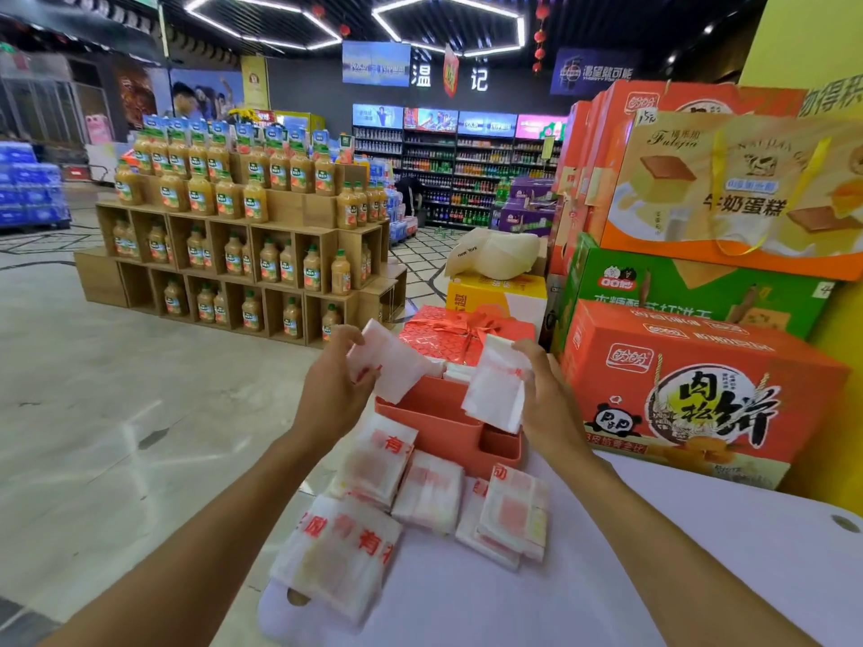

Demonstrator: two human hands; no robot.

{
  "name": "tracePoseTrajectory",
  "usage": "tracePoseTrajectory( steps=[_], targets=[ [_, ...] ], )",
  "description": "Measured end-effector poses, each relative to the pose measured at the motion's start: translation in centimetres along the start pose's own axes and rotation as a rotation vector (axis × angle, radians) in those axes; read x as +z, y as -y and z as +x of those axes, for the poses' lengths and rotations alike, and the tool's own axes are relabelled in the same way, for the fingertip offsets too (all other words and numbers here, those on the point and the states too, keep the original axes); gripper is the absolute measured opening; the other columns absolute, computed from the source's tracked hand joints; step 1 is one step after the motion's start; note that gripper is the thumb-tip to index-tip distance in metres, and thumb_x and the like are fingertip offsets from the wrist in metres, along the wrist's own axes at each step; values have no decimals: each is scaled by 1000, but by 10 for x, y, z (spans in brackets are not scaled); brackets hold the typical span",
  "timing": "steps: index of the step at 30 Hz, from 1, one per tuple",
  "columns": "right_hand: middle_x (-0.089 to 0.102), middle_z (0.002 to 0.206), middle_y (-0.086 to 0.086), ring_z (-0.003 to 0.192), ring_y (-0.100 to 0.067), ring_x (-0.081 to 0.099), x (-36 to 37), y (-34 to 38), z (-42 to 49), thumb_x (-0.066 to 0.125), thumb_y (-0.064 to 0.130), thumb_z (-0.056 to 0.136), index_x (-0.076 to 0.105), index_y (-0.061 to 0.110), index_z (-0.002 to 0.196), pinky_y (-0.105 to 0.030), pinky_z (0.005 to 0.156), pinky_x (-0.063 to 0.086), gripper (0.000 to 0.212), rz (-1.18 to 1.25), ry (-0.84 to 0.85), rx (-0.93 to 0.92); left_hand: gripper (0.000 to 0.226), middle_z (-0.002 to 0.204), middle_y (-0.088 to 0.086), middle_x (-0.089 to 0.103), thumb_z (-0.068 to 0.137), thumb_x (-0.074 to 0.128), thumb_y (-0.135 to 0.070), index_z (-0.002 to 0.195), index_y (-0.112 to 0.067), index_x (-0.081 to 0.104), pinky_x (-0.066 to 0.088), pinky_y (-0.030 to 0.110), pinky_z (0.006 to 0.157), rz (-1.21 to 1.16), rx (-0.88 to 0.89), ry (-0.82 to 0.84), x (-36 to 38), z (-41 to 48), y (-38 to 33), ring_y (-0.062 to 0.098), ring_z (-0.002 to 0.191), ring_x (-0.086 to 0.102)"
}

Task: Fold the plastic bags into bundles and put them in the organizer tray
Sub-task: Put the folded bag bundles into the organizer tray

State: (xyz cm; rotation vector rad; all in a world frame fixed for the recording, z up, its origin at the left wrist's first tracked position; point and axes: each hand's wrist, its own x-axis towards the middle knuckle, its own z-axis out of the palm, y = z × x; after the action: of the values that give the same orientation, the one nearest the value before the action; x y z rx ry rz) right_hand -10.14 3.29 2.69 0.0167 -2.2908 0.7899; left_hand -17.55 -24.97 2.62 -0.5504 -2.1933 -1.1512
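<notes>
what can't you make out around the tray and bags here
Head view, the only one:
organizer tray: far compartments mostly hidden by left bundle in left hand and right bundle in right hand.
folded bags on table: red print mostly too blurred to read.
table: near edge cut off below.

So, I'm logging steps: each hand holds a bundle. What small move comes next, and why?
Probably lower the right bundle into the tray: the right hand grips it right above an open compartment, while the left hand holds the left bundle higher.
</notes>
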Motion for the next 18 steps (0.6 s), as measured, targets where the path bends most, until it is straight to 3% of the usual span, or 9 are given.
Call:
tracePoseTrajectory(
  steps=[2,4,6,7,8,10,13,18],
  targets=[
    [49,113,11,88,-20,60,8,-11,14,40,4,105,60,33,114,-30,63,55,36,7,-13,-22,28,113,-1,61,90,74,-13,109,-23,55,57,34,72,21,57,14,8,10,8,20,97,61],
    [48,116,6,85,-18,62,16,-18,27,54,10,101,62,27,109,-27,57,58,21,74,6,28,25,113,-2,60,90,74,-13,108,-24,61,57,35,74,19,96,42,18,18,16,19,99,60],
    [44,118,9,94,-14,59,26,-21,38,76,14,86,58,24,114,-26,72,58,35,117,3,61,30,115,-2,59,88,75,-13,112,-25,61,55,28,74,0,84,65,27,24,21,17,101,59],
    [42,119,9,101,-10,53,30,-24,43,82,12,78,56,21,116,-15,83,49,47,104,8,56,34,117,-1,58,86,78,-13,114,-24,61,51,22,74,-7,76,71,32,26,22,17,103,58],
    [40,120,7,106,-8,48,34,-24,47,84,7,73,54,18,118,-5,87,38,55,99,11,49,39,118,-1,57,84,80,-11,116,-23,62,47,17,75,-16,72,74,35,28,23,16,105,57],
    [39,122,1,111,-10,45,43,-26,54,81,-2,71,53,19,122,3,85,30,62,113,48,62,44,120,0,54,82,80,-8,119,-23,63,43,13,77,-22,63,72,43,33,26,16,108,54],
    [40,120,0,107,-9,46,57,-33,59,80,-1,76,56,26,128,3,81,31,63,136,80,56,41,122,2,52,86,76,-6,120,-25,64,43,13,81,-30,27,37,52,39,31,17,111,53],
    [44,107,5,78,-3,49,77,-46,62,81,9,81,54,34,132,-8,69,38,63,93,161,3,33,116,1,51,90,71,-8,106,-36,67,49,20,85,-110,-10,-33,63,44,44,14,108,54]
  ],
)
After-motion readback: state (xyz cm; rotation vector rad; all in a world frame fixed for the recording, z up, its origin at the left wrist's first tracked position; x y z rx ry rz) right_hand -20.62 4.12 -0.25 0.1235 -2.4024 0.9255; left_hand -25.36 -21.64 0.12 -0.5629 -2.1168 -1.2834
